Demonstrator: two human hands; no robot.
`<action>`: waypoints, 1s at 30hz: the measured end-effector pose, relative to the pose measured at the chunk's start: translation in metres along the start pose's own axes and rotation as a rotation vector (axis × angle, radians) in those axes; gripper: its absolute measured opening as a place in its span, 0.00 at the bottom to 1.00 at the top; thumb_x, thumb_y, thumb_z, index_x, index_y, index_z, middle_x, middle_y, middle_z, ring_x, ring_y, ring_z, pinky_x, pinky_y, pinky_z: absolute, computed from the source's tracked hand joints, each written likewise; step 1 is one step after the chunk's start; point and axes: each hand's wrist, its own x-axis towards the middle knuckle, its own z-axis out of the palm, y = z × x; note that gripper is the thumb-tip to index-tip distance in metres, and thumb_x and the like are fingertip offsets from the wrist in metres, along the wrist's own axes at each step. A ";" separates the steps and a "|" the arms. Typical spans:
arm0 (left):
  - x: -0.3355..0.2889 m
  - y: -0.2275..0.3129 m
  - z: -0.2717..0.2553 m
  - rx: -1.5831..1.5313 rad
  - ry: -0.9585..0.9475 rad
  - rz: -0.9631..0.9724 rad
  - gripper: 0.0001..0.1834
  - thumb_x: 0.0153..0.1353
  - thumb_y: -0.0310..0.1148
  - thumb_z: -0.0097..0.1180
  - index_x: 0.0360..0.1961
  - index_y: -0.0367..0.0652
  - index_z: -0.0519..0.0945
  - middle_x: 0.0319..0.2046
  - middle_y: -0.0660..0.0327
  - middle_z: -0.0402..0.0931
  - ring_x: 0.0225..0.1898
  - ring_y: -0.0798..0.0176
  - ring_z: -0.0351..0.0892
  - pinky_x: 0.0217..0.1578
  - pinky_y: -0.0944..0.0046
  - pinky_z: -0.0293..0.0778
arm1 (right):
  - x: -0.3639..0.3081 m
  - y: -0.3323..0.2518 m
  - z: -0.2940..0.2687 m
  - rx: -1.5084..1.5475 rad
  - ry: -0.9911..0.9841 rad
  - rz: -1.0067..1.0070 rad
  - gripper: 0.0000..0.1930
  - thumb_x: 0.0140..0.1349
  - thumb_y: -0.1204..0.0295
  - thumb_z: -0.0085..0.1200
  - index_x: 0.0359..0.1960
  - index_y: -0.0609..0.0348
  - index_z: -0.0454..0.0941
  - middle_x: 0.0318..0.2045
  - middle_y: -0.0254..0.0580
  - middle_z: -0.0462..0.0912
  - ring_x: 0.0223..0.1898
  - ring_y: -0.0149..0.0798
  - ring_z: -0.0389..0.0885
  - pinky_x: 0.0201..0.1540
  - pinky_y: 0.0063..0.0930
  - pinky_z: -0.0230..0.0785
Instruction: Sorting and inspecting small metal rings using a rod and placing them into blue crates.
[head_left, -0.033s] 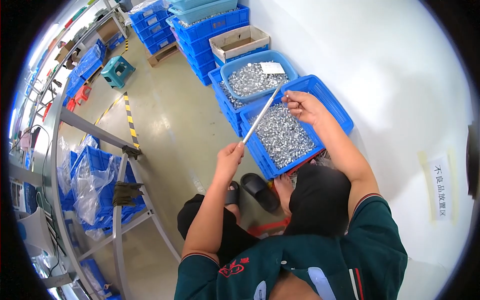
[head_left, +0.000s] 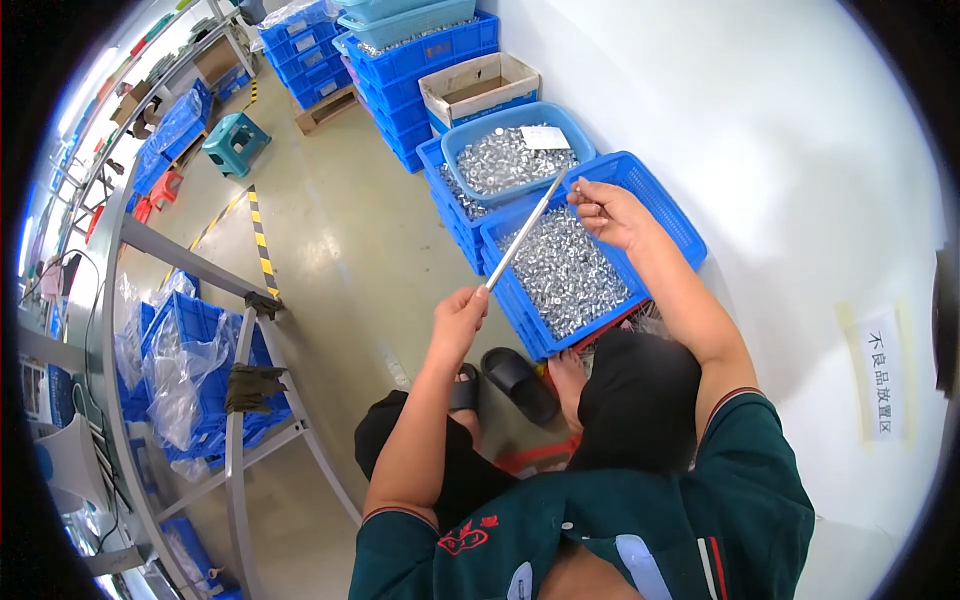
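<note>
My left hand [head_left: 461,318] is closed around the lower end of a thin silvery metal rod [head_left: 524,231]. The rod slants up and away over a blue crate [head_left: 520,318] filled with small shiny metal pieces [head_left: 570,270]. Close to the rod's far tip, my right hand [head_left: 609,212] is pinched, its thumb and forefinger together; whatever they hold is too small to name. A small gap shows between those fingertips and the rod. Just beyond the rod's tip sits a light blue basin [head_left: 463,132] of similar metal pieces, with a white paper slip [head_left: 544,137] on top.
An open carton [head_left: 480,88] and stacked blue crates [head_left: 400,100] stand farther back. A white wall [head_left: 780,200] runs along my right. To the left are a metal-framed table [head_left: 233,430], plastic-covered blue crates [head_left: 200,360] and a green stool [head_left: 235,142]. Black slippers [head_left: 520,385] are by my feet.
My right fingertips have shifted very slightly to the right, away from the rod's tip. The left hand keeps its grip on the rod in nearly the same place.
</note>
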 end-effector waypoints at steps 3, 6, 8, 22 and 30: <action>-0.004 0.001 0.000 0.039 -0.023 -0.009 0.18 0.60 0.45 0.47 0.17 0.46 0.67 0.11 0.74 0.56 0.11 0.80 0.50 0.11 0.76 0.45 | -0.003 -0.006 -0.010 0.047 -0.041 -0.018 0.11 0.59 0.66 0.51 0.30 0.62 0.70 0.23 0.38 0.71 0.15 0.22 0.58 0.11 0.11 0.49; -0.004 0.001 0.001 0.013 -0.057 -0.030 0.20 0.59 0.43 0.48 0.16 0.42 0.68 0.12 0.71 0.59 0.16 0.77 0.55 0.17 0.73 0.51 | -0.004 -0.006 -0.004 0.068 0.001 -0.050 0.13 0.57 0.61 0.53 0.29 0.59 0.70 0.22 0.33 0.68 0.15 0.21 0.58 0.11 0.10 0.47; -0.004 -0.002 0.004 0.048 -0.071 0.032 0.19 0.60 0.44 0.47 0.17 0.45 0.67 0.12 0.74 0.56 0.14 0.79 0.51 0.14 0.75 0.46 | -0.004 -0.006 -0.002 0.110 -0.020 -0.056 0.13 0.57 0.61 0.53 0.29 0.59 0.70 0.21 0.32 0.68 0.15 0.21 0.58 0.11 0.10 0.48; 0.001 -0.006 0.007 0.030 -0.029 -0.016 0.18 0.61 0.44 0.45 0.17 0.46 0.67 0.11 0.76 0.54 0.11 0.80 0.49 0.11 0.75 0.44 | -0.008 0.014 0.016 -0.324 -0.130 -0.009 0.08 0.57 0.72 0.52 0.35 0.61 0.69 0.21 0.29 0.67 0.19 0.20 0.61 0.16 0.12 0.50; -0.002 -0.007 0.003 -0.021 -0.017 -0.076 0.18 0.60 0.45 0.45 0.18 0.48 0.66 0.10 0.76 0.53 0.10 0.81 0.48 0.10 0.76 0.42 | 0.006 0.023 -0.012 0.071 0.047 0.089 0.13 0.52 0.87 0.44 0.41 0.70 0.66 0.36 0.51 0.71 0.34 0.42 0.75 0.34 0.28 0.73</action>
